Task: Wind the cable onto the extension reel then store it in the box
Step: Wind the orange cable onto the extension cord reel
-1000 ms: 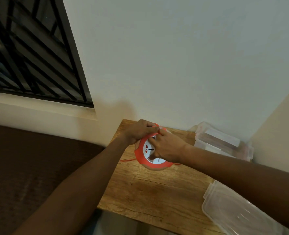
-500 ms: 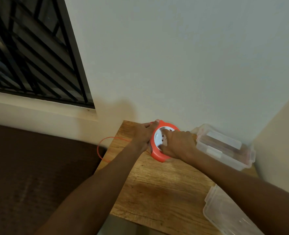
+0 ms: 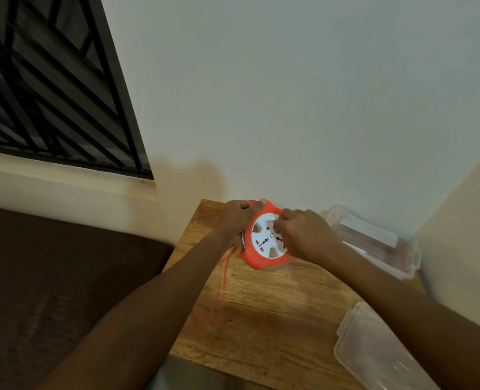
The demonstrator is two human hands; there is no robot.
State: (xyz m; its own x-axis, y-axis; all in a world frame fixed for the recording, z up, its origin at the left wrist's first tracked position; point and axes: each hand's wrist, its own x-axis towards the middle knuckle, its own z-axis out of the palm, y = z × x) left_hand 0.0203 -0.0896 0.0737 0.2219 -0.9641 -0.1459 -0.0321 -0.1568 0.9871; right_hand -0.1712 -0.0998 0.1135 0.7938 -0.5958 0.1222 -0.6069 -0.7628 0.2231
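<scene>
The reel (image 3: 264, 246) now sits tilted toward the camera at the table's (image 3: 261, 319) 12 o'clock edge, w/ the orange cable (image 3: 224, 280) trailing to 6 o'clock off its left side instead of looping out past the table's 9 o'clock edge as 0.5 s ago, so slack's been wound in. Left hand (image 3: 237, 218) grips the rim at 10 o'clock; right hand (image 3: 303, 235) curls on the white face, prob. cranking. The box (image 3: 374, 243) waits at 3 o'clock, lid (image 3: 379, 350) off.

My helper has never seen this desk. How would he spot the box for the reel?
Start at the wooden table against the wall. At its far right corner, behind the right hand, stands the box. It is clear and deep, unlike the flat lid lying near the front edge.
</scene>
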